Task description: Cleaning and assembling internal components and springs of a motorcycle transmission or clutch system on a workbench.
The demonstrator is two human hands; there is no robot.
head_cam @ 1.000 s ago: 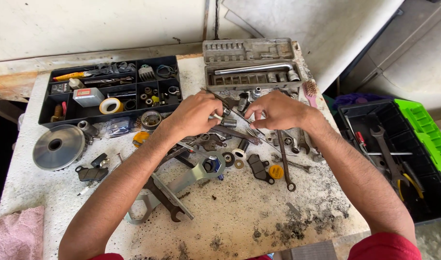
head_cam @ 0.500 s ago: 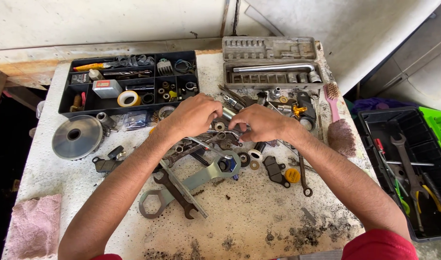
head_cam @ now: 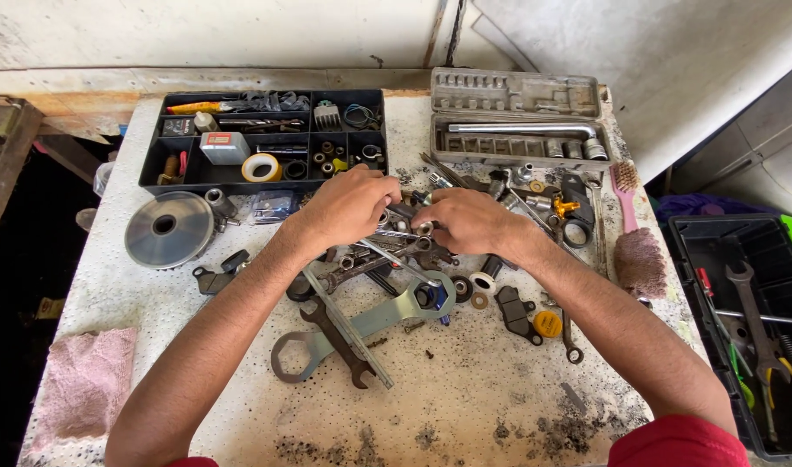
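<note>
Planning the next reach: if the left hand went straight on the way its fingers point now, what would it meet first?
Probably the right hand. The left hand points rightward across the wrench pile, and the two hands' fingertips nearly touch there; whether they actually touch is unclear.

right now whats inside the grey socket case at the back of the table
The open grey socket case holds a long bent metal handle and a few sockets in its lower half. The lid's moulded slots look mostly empty; smaller pieces are too small to tell.

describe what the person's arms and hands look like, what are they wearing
Both arms are bare from the upper arm down, with no gloves, watch or rings visible on the left hand or the right hand. Short red sleeves show at the bottom edge of the picture, clearest on the right arm.
</note>
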